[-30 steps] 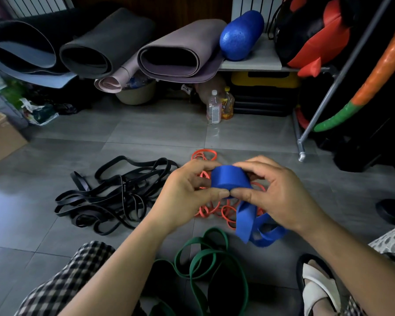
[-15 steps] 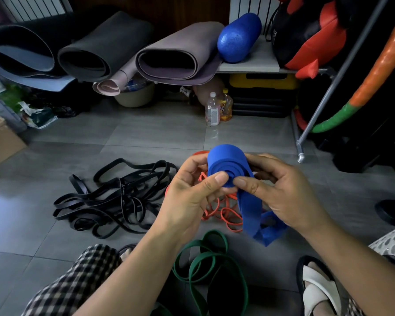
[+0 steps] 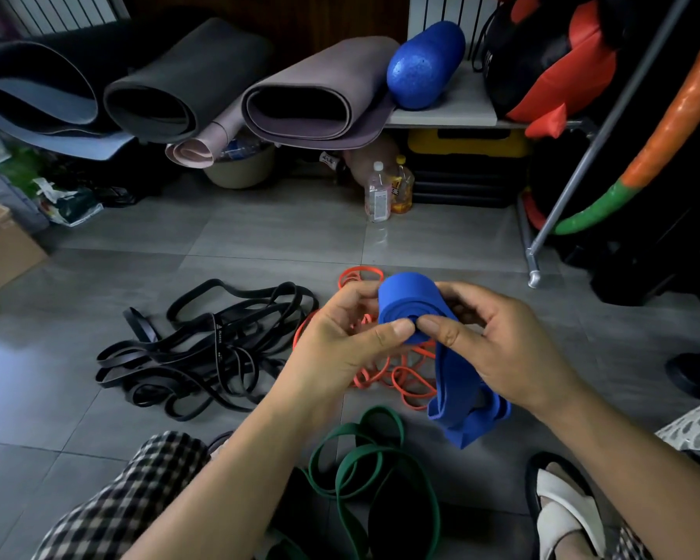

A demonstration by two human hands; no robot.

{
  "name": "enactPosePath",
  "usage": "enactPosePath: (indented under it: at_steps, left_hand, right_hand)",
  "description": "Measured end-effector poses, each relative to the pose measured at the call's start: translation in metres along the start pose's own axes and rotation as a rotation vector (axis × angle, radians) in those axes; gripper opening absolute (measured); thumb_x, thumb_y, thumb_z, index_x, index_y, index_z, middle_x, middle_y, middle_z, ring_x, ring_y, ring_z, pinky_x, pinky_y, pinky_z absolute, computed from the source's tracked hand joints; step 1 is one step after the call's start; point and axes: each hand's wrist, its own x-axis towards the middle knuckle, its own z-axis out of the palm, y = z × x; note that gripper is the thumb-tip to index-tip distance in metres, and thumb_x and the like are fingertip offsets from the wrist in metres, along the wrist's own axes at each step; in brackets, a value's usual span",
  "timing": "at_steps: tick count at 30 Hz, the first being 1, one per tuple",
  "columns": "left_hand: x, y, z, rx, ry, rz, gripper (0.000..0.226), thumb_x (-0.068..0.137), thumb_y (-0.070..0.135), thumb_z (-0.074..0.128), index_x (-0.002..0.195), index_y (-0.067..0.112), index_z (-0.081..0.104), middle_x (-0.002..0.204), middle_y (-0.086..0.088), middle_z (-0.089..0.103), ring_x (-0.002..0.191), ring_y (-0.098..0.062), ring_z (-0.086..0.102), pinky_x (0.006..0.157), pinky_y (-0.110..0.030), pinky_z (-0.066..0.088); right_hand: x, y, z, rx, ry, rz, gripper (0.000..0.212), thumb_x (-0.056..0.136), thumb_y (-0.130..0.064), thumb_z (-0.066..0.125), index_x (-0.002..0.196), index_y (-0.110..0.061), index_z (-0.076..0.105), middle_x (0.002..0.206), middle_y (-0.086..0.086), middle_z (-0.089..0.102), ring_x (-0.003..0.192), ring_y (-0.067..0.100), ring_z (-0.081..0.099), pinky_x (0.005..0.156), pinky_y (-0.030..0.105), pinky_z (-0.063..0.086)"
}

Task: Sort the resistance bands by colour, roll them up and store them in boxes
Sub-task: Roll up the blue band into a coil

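**Blue resistance band** (image 3: 407, 295): partly rolled. You hold it in the air between your two hands, over the orange pile. The rolled part is a tight coil with its spiral end facing you. The unrolled remainder drops from the coil, passes under your right hand and ends in slack folds low over the floor (image 3: 259, 244). Whether the folds touch the floor cannot be told.

**Left hand** (image 3: 340, 341): curled round the coil's left side, with the thumb tip pressed on the near end face and the fingers behind the coil.

**Right hand** (image 3: 502, 345): curled round the coil's right side, with the thumb tip on the same end face, just beside your left thumb. The fingers are wrapped over the back.

**Orange bands** (image 3: 405, 383): thin loops tangled on the floor, beneath and behind your hands.

**Green bands** (image 3: 364, 450): wider loops on the floor, nearer to you, between your legs.

**Black bands** (image 3: 203, 349): a loose tangle on the floor, just beside the orange ones on their left.

**Cardboard box** (image 3: 1, 252): on the floor at the far left edge, partly out of view.

**Rolled mats** (image 3: 316, 90): several lie side by side along the back.

**Blue foam roller** (image 3: 425, 64): lies on a shelf (image 3: 461, 111) to the right of the mats.

**Two bottles** (image 3: 377, 192): stand upright on the floor below the shelf.
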Motion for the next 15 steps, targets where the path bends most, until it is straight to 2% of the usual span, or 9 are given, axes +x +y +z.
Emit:
enactPosePath:
  at_steps: [3,5,7,9,11,13,15]
  left_hand:
    - [0.002,0.004,-0.013,0.489,-0.004,0.109,0.049,0.063,0.021,0.077,0.108,0.032,0.06,0.106,0.002,0.064,0.091,-0.012,0.063,0.078,-0.021,0.052]
    - [0.002,0.005,-0.016,0.645,-0.011,0.137,0.048,0.065,0.019,0.08,0.104,0.039,0.061,0.101,0.01,0.064,0.095,-0.014,0.063,0.083,-0.023,0.051]
    - [0.001,0.006,-0.016,0.579,-0.001,0.122,0.04,0.069,0.005,0.077,0.096,0.032,0.065,0.096,0.006,0.067,0.093,-0.014,0.065,0.076,-0.021,0.051]
    - [-0.002,0.01,-0.012,0.417,-0.002,0.094,0.036,0.072,-0.007,0.07,0.094,0.021,0.065,0.092,-0.002,0.069,0.083,-0.008,0.065,0.066,-0.016,0.05]
    - [-0.004,0.014,-0.01,0.28,0.014,0.079,0.033,0.068,-0.002,0.07,0.094,0.017,0.063,0.086,-0.005,0.071,0.076,-0.008,0.065,0.064,-0.016,0.049]
    - [-0.004,0.016,-0.012,0.157,0.029,0.075,0.032,0.064,0.005,0.072,0.092,0.017,0.065,0.081,-0.005,0.072,0.072,-0.012,0.066,0.064,-0.018,0.051]
    - [-0.004,0.017,-0.013,0.096,0.018,0.085,0.029,0.065,0.002,0.075,0.086,0.021,0.069,0.08,-0.003,0.071,0.074,-0.014,0.067,0.065,-0.02,0.052]
  right_hand:
    - [-0.001,0.006,-0.004,-0.463,-0.022,-0.141,0.039,0.076,-0.048,0.059,0.099,-0.018,0.066,0.083,-0.005,0.065,0.076,0.015,0.061,0.069,0.036,0.051]
    - [-0.002,0.006,-0.001,-0.584,-0.056,-0.187,0.049,0.074,-0.058,0.05,0.096,-0.018,0.066,0.078,-0.006,0.061,0.071,0.015,0.058,0.063,0.039,0.051]
    - [-0.002,0.004,0.001,-0.529,-0.044,-0.181,0.05,0.071,-0.059,0.05,0.1,-0.021,0.066,0.079,-0.008,0.061,0.074,0.013,0.058,0.066,0.037,0.051]
    - [0.0,0.004,0.001,-0.338,-0.034,-0.132,0.043,0.068,-0.055,0.061,0.103,-0.031,0.064,0.087,-0.011,0.062,0.082,0.007,0.058,0.075,0.026,0.05]
    - [0.001,0.006,-0.002,-0.152,-0.049,-0.082,0.045,0.064,-0.05,0.069,0.106,-0.043,0.056,0.099,-0.015,0.062,0.094,0.001,0.058,0.082,0.012,0.045]
    - [0.0,0.008,-0.002,-0.068,-0.057,-0.069,0.047,0.062,-0.053,0.068,0.107,-0.048,0.052,0.107,-0.02,0.062,0.101,-0.003,0.057,0.087,0.008,0.042]
    - [-0.001,0.009,-0.002,-0.004,-0.037,-0.074,0.045,0.065,-0.05,0.07,0.106,-0.046,0.053,0.108,-0.028,0.061,0.101,-0.005,0.058,0.087,0.007,0.041]
